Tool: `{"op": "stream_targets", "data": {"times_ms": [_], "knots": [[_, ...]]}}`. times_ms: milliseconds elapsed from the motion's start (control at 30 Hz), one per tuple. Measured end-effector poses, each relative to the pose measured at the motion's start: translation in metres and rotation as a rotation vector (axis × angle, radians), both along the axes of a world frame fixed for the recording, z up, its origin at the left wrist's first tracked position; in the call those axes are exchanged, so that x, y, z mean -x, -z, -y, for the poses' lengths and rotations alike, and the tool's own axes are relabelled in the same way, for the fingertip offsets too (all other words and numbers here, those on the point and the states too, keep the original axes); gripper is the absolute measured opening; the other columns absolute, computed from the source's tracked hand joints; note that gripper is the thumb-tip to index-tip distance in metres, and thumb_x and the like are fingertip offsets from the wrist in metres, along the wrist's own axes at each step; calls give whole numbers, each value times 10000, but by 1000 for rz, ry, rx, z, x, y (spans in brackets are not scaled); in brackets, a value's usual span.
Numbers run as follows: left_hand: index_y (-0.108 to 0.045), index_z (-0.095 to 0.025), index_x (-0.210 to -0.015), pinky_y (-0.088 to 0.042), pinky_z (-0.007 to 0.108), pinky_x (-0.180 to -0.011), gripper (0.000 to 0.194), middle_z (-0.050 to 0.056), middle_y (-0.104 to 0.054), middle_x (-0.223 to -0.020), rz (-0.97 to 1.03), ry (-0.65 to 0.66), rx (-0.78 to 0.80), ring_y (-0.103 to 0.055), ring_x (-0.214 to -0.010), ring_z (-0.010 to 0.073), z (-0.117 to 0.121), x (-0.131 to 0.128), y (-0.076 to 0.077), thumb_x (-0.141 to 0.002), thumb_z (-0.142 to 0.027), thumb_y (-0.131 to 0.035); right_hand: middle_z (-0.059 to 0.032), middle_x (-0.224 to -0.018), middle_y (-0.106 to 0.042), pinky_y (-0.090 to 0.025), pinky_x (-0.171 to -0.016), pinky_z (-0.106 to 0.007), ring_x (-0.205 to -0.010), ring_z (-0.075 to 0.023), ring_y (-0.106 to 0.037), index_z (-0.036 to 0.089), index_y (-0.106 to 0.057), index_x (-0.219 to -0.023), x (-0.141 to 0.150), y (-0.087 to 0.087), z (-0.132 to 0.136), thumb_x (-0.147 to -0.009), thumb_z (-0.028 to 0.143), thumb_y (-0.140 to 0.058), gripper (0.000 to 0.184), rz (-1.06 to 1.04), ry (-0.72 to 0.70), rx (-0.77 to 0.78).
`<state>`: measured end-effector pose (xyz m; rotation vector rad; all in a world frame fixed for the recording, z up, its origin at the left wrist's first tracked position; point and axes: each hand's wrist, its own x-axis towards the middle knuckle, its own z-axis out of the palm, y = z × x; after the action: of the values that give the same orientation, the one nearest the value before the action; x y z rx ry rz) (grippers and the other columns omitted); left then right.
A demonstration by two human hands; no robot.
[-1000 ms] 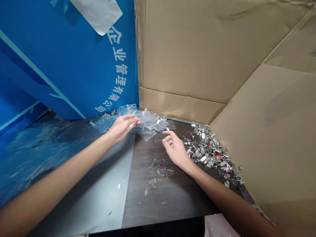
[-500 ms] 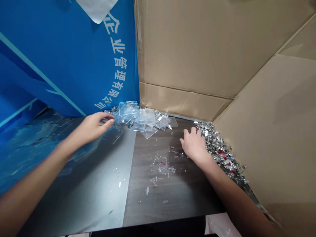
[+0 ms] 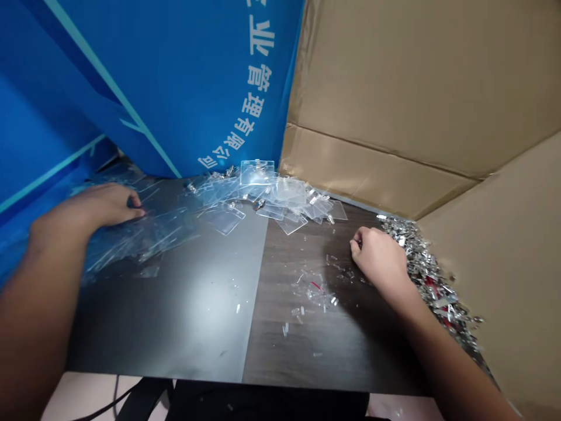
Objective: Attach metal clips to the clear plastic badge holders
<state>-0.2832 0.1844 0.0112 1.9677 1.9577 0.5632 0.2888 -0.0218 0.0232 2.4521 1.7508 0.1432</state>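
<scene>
My left hand (image 3: pixel 107 204) hovers over or touches the pile of clear plastic card sleeves (image 3: pixel 162 231) at the left. Its fingers are bent, with a small gap between thumb and forefinger; no sleeve shows plainly in its grasp. On the right, my right hand (image 3: pixel 380 254) has its fingers curled together above the dark wood top, beside a heap of small metal clips (image 3: pixel 427 269). What lies inside those fingers, if anything, is hidden. Between the hands, at the back, is a second heap of clear card holders (image 3: pixel 289 196), some with metal clips on them.
Small clear plastic strips (image 3: pixel 322 295) and a red scrap are scattered over the wood-grain table (image 3: pixel 280 345). A blue printed panel (image 3: pixel 175 76) rises behind on the left. Cardboard walls (image 3: pixel 394 88) close off the back and right. The table's front edge runs near my body.
My left hand has moved left from the clipped holders to the sleeve pile. My right hand's fingers have curled in beside the metal clips. The view has shifted left.
</scene>
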Motion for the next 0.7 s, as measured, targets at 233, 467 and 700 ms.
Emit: {"op": "stream_targets", "data": {"times_ms": [233, 467, 700], "knots": [[-802, -172, -855, -494, 401, -980, 706, 9, -636, -671, -332, -14, 132, -465, -728, 202, 9, -22, -11, -718, -862, -869, -125, -1099, -843, -433, -690, -366, -1007, -320, -794, 205, -803, -1031, 0, 4, 1, -1079, 229, -610, 200, -14, -11, -35], [-839, -174, -975, -439, 275, -711, 626, 57, -823, -966, -371, 278, 81, -634, -829, 234, 33, -73, -11, -720, -738, -931, -107, -1119, -849, -434, -710, -357, -1032, -315, -794, 202, -788, -1195, -1, 9, 2, -1057, 237, -661, 191, -27, -27, -71], [-789, -190, -908, -412, 242, -639, 374, 7, -794, -854, -266, 315, 179, -606, -744, 195, 43, -76, -14, -722, -436, -1002, -120, -1139, -839, -471, -747, -371, -1082, -331, -787, 187, -799, -1221, 1, 5, 3, -1063, 232, -666, 211, -33, -25, -42]]}}
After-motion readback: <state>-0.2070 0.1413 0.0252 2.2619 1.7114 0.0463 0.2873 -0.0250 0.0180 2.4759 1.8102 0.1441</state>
